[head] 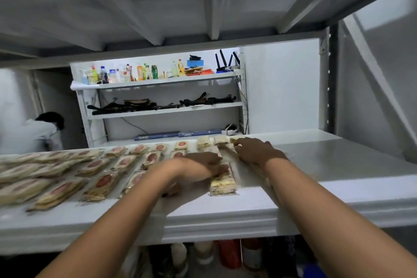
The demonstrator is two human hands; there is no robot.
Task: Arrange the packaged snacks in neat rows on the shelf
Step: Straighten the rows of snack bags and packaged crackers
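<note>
Snacks (99, 184) cover the white shelf (327, 165) leftward; a rack (167, 109) stands behind.

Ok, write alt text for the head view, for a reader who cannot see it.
Two bare hands, the left hand and the right hand, rest on the rightmost column of packaged snacks on a white shelf; more packs lie in rows to the left. Behind stands a second rack holding bottles, with a person at far left.

Beyond my fingers (215, 160) a white rack (167, 81) stands against a white wall (282, 88), bottles (117, 74) on top, perhaps hangers (140, 106) beneath them.
</note>
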